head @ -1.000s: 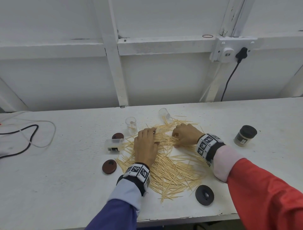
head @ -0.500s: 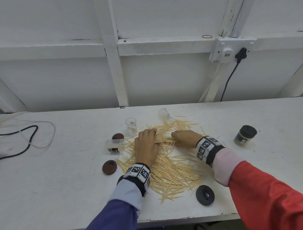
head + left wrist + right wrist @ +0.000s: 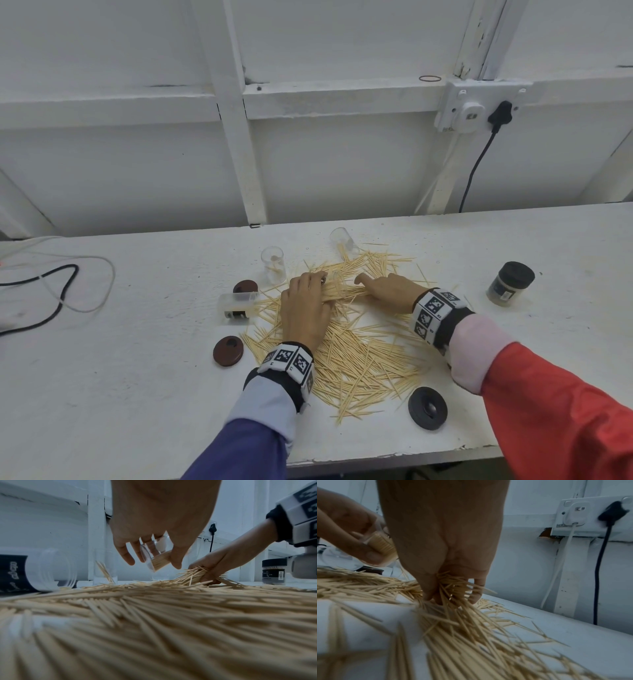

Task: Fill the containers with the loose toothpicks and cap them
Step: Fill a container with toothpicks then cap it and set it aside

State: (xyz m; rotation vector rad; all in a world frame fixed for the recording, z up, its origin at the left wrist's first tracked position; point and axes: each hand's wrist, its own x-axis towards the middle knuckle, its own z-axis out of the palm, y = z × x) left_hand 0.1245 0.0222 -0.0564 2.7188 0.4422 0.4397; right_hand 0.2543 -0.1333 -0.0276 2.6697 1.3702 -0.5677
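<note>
A wide pile of loose toothpicks [image 3: 363,346] lies on the white table [image 3: 137,359]. My left hand [image 3: 305,308] is at the pile's far left and grips a small clear container [image 3: 154,559], tipped on its side and partly filled with toothpicks. Beside it, my right hand [image 3: 387,291] has its fingers [image 3: 428,591] curled round a bunch of toothpicks [image 3: 453,588] that still touches the pile. Another clear container [image 3: 274,263] stands upright, one [image 3: 344,241] leans at the pile's far edge, and a labelled one [image 3: 238,303] lies on its side.
A capped jar [image 3: 510,284] with a black lid stands at the right. Two brown lids [image 3: 245,286] [image 3: 228,351] lie left of the pile and a black lid [image 3: 427,407] lies near the front edge. Cables [image 3: 51,291] run at the far left. A wall socket [image 3: 476,106] is behind.
My right hand has dropped lower onto the pile and closed round a bunch of toothpicks. The left hand has barely moved.
</note>
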